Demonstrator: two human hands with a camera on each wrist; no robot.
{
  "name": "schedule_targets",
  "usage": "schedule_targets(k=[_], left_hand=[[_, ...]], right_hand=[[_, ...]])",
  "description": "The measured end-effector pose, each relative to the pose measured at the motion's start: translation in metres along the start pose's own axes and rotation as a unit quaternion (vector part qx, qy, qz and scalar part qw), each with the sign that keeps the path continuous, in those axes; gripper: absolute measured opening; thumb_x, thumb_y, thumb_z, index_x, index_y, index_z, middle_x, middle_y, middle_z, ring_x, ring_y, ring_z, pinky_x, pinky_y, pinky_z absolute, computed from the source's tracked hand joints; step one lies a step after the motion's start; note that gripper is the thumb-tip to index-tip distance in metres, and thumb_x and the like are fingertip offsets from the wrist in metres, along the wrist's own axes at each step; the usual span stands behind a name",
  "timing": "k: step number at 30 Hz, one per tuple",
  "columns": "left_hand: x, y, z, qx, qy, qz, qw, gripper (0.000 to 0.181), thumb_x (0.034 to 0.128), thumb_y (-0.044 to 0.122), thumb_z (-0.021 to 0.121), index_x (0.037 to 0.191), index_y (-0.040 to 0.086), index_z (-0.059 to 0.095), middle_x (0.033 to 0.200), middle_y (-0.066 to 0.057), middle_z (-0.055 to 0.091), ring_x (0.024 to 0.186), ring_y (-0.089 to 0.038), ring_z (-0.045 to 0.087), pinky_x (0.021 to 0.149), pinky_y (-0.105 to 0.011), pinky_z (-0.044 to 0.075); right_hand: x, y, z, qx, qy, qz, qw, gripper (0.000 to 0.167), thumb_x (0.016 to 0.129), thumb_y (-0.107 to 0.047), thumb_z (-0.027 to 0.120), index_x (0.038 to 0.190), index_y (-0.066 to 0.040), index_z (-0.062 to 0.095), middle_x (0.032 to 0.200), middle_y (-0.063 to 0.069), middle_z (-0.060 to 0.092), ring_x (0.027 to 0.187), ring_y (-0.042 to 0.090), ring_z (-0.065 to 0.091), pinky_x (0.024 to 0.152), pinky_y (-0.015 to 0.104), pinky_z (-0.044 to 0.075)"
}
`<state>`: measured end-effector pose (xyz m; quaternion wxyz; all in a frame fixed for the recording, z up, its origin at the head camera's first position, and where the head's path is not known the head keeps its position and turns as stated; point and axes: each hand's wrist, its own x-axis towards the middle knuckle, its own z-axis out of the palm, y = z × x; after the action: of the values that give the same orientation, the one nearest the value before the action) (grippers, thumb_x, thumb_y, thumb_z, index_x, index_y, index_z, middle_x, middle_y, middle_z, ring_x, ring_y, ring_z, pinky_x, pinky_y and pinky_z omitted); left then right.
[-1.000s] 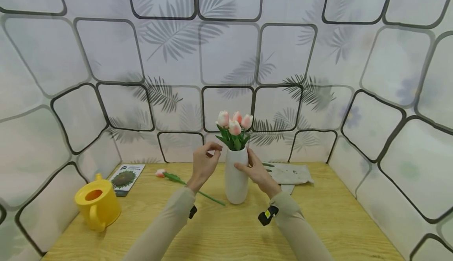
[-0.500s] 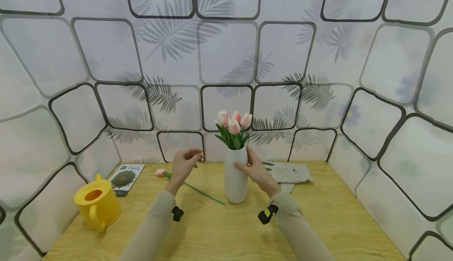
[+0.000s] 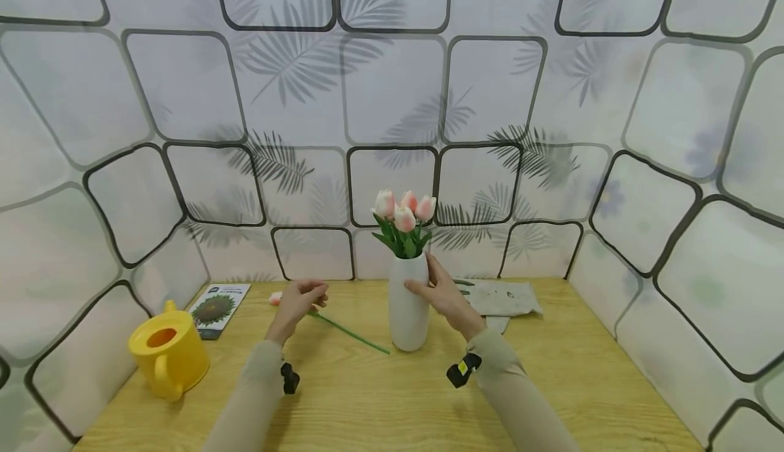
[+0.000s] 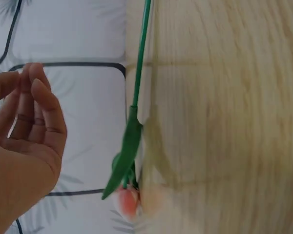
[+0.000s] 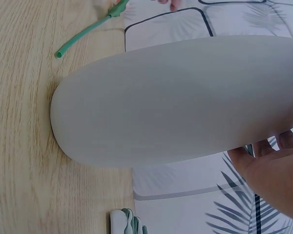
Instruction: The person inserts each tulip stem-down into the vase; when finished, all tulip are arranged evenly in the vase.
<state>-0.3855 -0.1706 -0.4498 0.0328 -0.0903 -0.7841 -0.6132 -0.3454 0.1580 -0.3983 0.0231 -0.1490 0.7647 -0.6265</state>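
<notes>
In the head view a white vase (image 3: 407, 312) stands upright on the table, holding several pink-and-white tulips (image 3: 404, 218). My right hand (image 3: 450, 305) grips its upper right side, the thumb across the front; in the right wrist view the vase (image 5: 171, 102) hides part of the fingers. A single loose tulip (image 3: 352, 334) lies left of the vase, its stem end pointing toward the vase base. Above its leaf end hovers my left hand (image 3: 298, 305), fingers loosely bent and holding nothing. The left wrist view shows that hand (image 4: 29, 151) apart from the tulip (image 4: 126, 146).
A yellow watering can (image 3: 168, 353) stands at the left side of the wooden table (image 3: 392, 404). Behind it lies a packet (image 3: 217, 309) with a round plant picture. Light-coloured gloves (image 3: 508, 301) lie behind and right of the vase. Patterned walls (image 3: 392, 91) enclose three sides.
My left hand has moved from beside the vase's rim leftward and down, over the loose tulip. My right hand keeps its grip on the vase.
</notes>
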Motion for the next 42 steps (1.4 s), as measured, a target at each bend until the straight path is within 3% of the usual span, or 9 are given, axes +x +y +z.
schedule_targets(k=[5, 9, 12, 19, 27, 31, 35, 42], left_hand=[[-0.003, -0.007, -0.008, 0.009, -0.006, -0.062, 0.9980, 0.032, 0.0980, 0.017, 0.061, 0.118, -0.007, 0.063, 0.083, -0.011, 0.069, 0.072, -0.020, 0.066, 0.069, -0.040, 0.058], [-0.007, -0.013, -0.012, 0.032, -0.022, -0.110, 0.9932, 0.034, 0.0993, 0.018, 0.058, 0.122, -0.008, 0.060, 0.086, -0.013, 0.069, 0.073, -0.021, 0.065, 0.066, -0.036, 0.056], [-0.007, -0.019, -0.012, 0.032, -0.027, -0.128, 0.9909, 0.034, 0.1001, 0.016, 0.056, 0.123, -0.009, 0.059, 0.084, -0.013, 0.068, 0.069, -0.018, 0.064, 0.061, -0.031, 0.054], [-0.005, -0.030, -0.009, 0.004, -0.005, -0.174, 0.9847, 0.034, 0.1009, 0.014, 0.053, 0.125, -0.009, 0.056, 0.078, -0.008, 0.066, 0.061, -0.011, 0.062, 0.053, -0.025, 0.051], [0.001, -0.036, -0.009, 0.026, -0.013, -0.166, 0.9858, 0.035, 0.1019, 0.011, 0.049, 0.129, -0.010, 0.054, 0.076, -0.007, 0.065, 0.058, -0.009, 0.060, 0.054, -0.024, 0.052], [0.003, -0.037, -0.008, 0.043, -0.021, -0.156, 0.9865, 0.031, 0.1007, 0.005, 0.047, 0.122, -0.014, 0.058, 0.075, -0.008, 0.064, 0.058, -0.010, 0.059, 0.054, -0.024, 0.053], [0.003, -0.037, -0.008, 0.032, -0.021, -0.152, 0.9876, 0.028, 0.0988, 0.004, 0.052, 0.117, -0.016, 0.059, 0.076, -0.009, 0.064, 0.061, -0.011, 0.061, 0.057, -0.026, 0.056], [-0.003, -0.031, -0.007, 0.006, 0.014, -0.153, 0.9881, 0.028, 0.0957, 0.005, 0.059, 0.116, -0.015, 0.059, 0.079, -0.015, 0.069, 0.062, -0.016, 0.065, 0.057, -0.031, 0.058]], right_hand=[[0.002, 0.001, 0.000, 0.002, 0.003, -0.003, 1.0000, 0.090, 0.092, -0.037, 0.069, 0.158, -0.023, 0.010, 0.162, 0.005, 0.022, 0.149, 0.032, 0.024, 0.116, 0.059, 0.029], [0.003, 0.003, 0.000, 0.001, 0.002, -0.003, 1.0000, 0.090, 0.092, -0.037, 0.070, 0.158, -0.024, 0.011, 0.162, 0.005, 0.023, 0.149, 0.032, 0.024, 0.115, 0.059, 0.029], [0.001, 0.001, -0.001, -0.002, 0.003, 0.000, 1.0000, 0.090, 0.091, -0.039, 0.069, 0.158, -0.025, 0.010, 0.163, 0.003, 0.022, 0.149, 0.031, 0.022, 0.116, 0.059, 0.028], [0.000, 0.001, 0.000, 0.003, -0.003, -0.002, 1.0000, 0.091, 0.092, -0.039, 0.069, 0.158, -0.026, 0.008, 0.163, 0.003, 0.019, 0.150, 0.031, 0.021, 0.117, 0.059, 0.026], [-0.002, 0.000, 0.000, -0.005, -0.002, -0.001, 1.0000, 0.093, 0.092, -0.040, 0.068, 0.159, -0.024, 0.006, 0.164, 0.004, 0.017, 0.151, 0.031, 0.018, 0.117, 0.060, 0.026], [-0.002, -0.001, -0.001, -0.001, -0.002, -0.002, 1.0000, 0.092, 0.092, -0.040, 0.068, 0.159, -0.024, 0.006, 0.164, 0.004, 0.017, 0.151, 0.031, 0.018, 0.117, 0.059, 0.026], [-0.002, -0.001, -0.002, 0.002, -0.004, -0.003, 1.0000, 0.091, 0.092, -0.039, 0.068, 0.158, -0.025, 0.008, 0.163, 0.003, 0.019, 0.150, 0.031, 0.021, 0.116, 0.059, 0.027], [0.000, 0.001, -0.003, 0.001, -0.012, 0.001, 0.9999, 0.089, 0.094, -0.037, 0.066, 0.158, -0.026, 0.006, 0.164, 0.003, 0.016, 0.151, 0.030, 0.017, 0.118, 0.059, 0.024]])
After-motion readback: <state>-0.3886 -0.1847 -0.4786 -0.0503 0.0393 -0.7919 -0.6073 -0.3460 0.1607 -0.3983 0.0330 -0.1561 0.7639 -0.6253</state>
